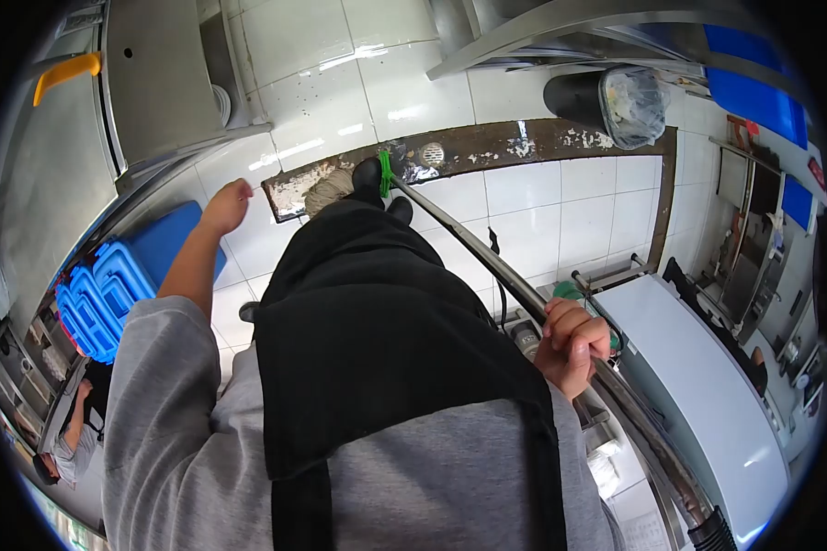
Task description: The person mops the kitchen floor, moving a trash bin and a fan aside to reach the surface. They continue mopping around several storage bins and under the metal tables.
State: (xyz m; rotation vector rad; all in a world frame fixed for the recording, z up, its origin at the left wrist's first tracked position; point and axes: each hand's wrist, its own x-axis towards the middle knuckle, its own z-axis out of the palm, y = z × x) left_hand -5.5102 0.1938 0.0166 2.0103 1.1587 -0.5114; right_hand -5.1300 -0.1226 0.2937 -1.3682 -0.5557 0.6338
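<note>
My right hand is wrapped round the metal pole of a mop. The pole runs from the lower right down to a green clamp beside my black boots. Beige mop strands lie on the floor on the other side of the boots, partly hidden by them and my black apron. Held out to the side, my left hand has its fingers curled in with nothing visible in them. It is above the floor, near a blue plastic bin.
A brown, worn floor strip with a round drain crosses the white tiles. A lined black trash bin lies ahead right. Steel counters stand left, a white-topped unit right. Another person is far left.
</note>
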